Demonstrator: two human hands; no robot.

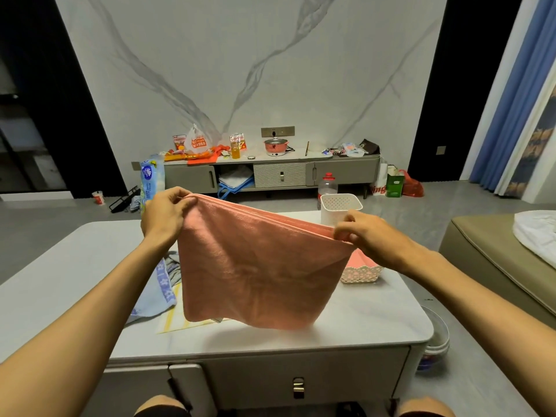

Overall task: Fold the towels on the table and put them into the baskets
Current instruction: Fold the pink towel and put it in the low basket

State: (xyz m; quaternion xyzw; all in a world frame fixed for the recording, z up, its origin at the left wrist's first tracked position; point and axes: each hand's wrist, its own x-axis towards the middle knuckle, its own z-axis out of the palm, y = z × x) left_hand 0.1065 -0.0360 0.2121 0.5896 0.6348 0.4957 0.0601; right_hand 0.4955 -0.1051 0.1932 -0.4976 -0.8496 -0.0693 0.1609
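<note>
A pink towel [258, 275], folded double, hangs in the air above the white table [373, 314]. My left hand [164, 215] pinches its upper left corner. My right hand [361, 234] pinches the upper right corner, lower than the left. A blue towel with a flower band [156, 293] and a yellow striped towel [173, 322] lie on the table behind the pink one, partly hidden. A low lace-edged basket [362, 273] holding something pink stands at the right, and a tall white perforated basket [340, 206] stands at the table's far edge.
A sofa [493, 263] with white cloth on it stands to the right. Bowls [436, 341] sit on the floor by the table's right corner. A cluttered TV cabinet [270, 173] lines the far wall. A plastic bottle [327, 185] stands behind the tall basket.
</note>
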